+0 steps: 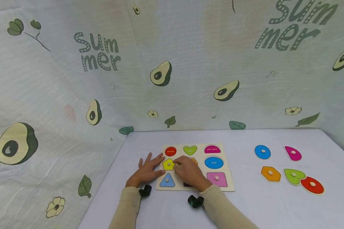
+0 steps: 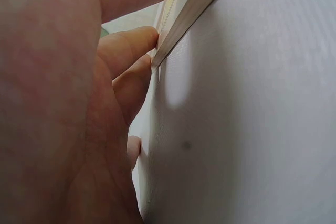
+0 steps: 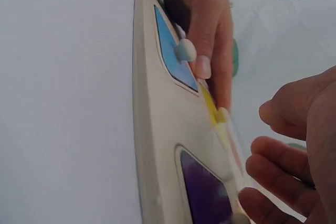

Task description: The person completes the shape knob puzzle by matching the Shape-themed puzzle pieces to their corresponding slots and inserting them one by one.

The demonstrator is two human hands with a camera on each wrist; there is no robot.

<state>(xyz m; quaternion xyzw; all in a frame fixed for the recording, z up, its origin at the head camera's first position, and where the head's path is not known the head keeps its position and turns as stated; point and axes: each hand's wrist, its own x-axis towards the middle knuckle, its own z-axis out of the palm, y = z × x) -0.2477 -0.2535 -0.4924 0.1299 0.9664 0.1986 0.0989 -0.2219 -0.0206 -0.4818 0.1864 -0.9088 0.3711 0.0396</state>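
Observation:
A cream wooden shape puzzle board point(image 1: 228, 183) lies flat. My left hand point(image 1: 147, 170) rests with spread fingers at its left edge, the thumb by the yellow pentagon piece point(image 1: 167, 164). In the right wrist view that pentagon's white knob stands up. My right hand point(image 1: 189, 171) is over the board's middle, fingertips beside the pentagon. In the right wrist view its thumb and fingers point(image 3: 278, 153) are apart with nothing between them. The blue triangle piece point(image 1: 167, 182) and pink square piece point(image 1: 222, 182) sit in their slots. A purple shape point(image 3: 202, 187) is partly hidden under my right hand.
Right of the board lie loose knobbed pieces: a blue oval point(image 1: 262, 155), a pink half round point(image 1: 291, 154), an orange hexagon point(image 1: 266, 173), a green heart point(image 1: 290, 180) and a red circle point(image 1: 317, 188). A printed cloth point(image 1: 189, 105) hangs behind the white table point(image 1: 246, 208).

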